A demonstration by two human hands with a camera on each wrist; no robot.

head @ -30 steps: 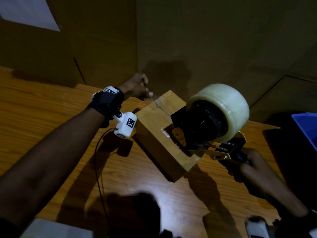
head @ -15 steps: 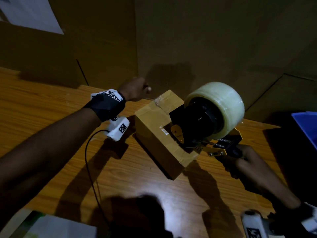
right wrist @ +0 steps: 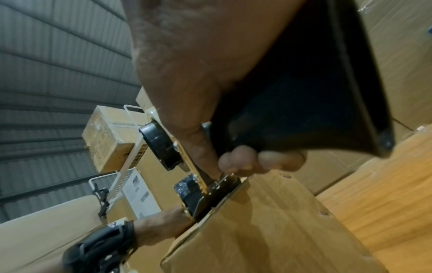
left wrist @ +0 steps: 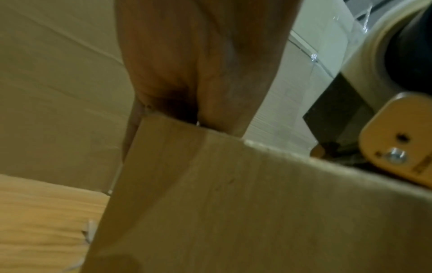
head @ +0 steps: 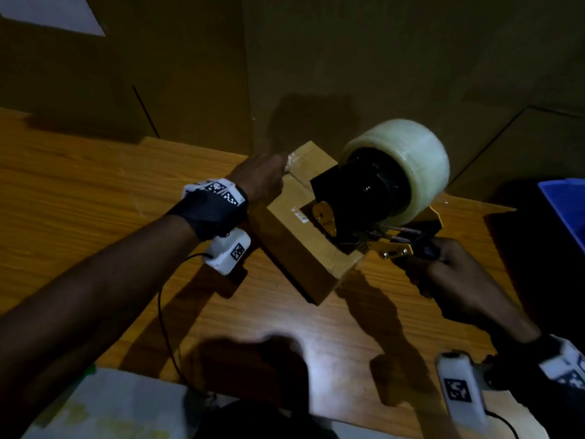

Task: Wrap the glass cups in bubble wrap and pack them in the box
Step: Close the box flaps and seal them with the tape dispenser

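A small closed cardboard box (head: 294, 248) lies askew on the wooden table (head: 79, 201). My left hand (head: 262, 179) holds its far left corner, where a tape end shows; the fingers are hidden behind the box. In the left wrist view the palm (left wrist: 198, 64) lies over the box (left wrist: 233, 203) edge. My right hand (head: 443, 270) grips the handle of a tape dispenser (head: 373, 198) carrying a big clear tape roll (head: 408, 160). Its front end rests on the box top. The right wrist view shows my fingers (right wrist: 240, 162) curled round the black handle (right wrist: 304, 92). No glass cups are visible.
Tall cardboard sheets (head: 348, 58) stand right behind the table. A blue bin (head: 563, 210) sits at the right edge. A pale sheet (head: 110, 407) lies at the near left. A cable (head: 164, 312) runs from my left wrist camera across the table.
My left hand has moved right from beside the box onto its far corner. The dispenser stays on the box top, barely shifted.
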